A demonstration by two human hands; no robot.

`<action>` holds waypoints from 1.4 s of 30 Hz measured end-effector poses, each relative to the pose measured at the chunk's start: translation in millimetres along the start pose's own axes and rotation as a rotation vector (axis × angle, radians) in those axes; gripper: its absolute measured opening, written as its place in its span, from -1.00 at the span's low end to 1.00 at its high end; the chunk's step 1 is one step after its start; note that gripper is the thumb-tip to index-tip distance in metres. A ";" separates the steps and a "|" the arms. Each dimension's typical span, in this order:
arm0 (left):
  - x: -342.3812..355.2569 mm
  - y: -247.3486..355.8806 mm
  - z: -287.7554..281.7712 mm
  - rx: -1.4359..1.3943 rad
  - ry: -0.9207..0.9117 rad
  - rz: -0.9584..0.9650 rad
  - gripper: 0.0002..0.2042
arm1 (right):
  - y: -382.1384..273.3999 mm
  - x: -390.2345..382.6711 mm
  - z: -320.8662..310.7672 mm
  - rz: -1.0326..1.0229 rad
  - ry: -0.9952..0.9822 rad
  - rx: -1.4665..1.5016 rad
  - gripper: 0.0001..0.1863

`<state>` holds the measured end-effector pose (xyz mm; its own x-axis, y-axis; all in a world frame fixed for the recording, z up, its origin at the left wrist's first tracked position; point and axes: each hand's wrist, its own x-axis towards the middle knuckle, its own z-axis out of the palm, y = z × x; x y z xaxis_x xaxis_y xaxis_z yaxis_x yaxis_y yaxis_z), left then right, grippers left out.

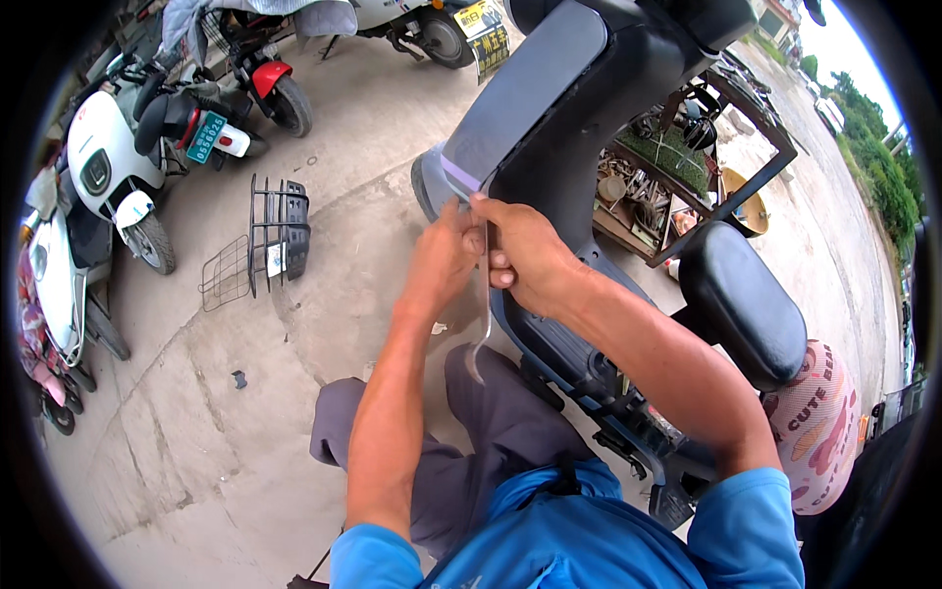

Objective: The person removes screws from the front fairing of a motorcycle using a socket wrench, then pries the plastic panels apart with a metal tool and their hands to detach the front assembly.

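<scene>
In front of me stands a scooter with a dark grey glossy front panel (530, 93) and a black body. A pale lilac band (459, 175) runs across the panel's lower end. My left hand (451, 253) and my right hand (528, 245) meet just below that band, both closed with fingers pinched. Between them a thin clear strip (487, 319) hangs down toward my knees, its lower end curling. The right thumb presses at the panel's lower corner. The left fingertips are partly hidden, close against the strip.
The scooter's black seat (746, 304) is by my right arm, next to a pink patterned cover (814, 432). A black basket (283, 236) lies on the concrete at left. Parked scooters (118, 157) line the far left. Behind the scooter stands a metal-framed shelf (756, 182) of parts.
</scene>
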<state>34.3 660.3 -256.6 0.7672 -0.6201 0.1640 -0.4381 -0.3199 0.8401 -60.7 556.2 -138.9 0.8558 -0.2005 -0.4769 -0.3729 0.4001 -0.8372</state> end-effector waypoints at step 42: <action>-2.0 4.5 11.9 -0.108 0.094 0.065 -0.39 | 73.2 19.1 -48.5 -0.170 -0.119 -0.117 -0.52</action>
<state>25.3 651.6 -259.3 0.7815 -0.5657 0.2630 -0.4390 -0.1990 0.8762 -89.0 538.3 -222.3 0.9434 -0.1464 -0.2974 -0.2530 0.2618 -0.9314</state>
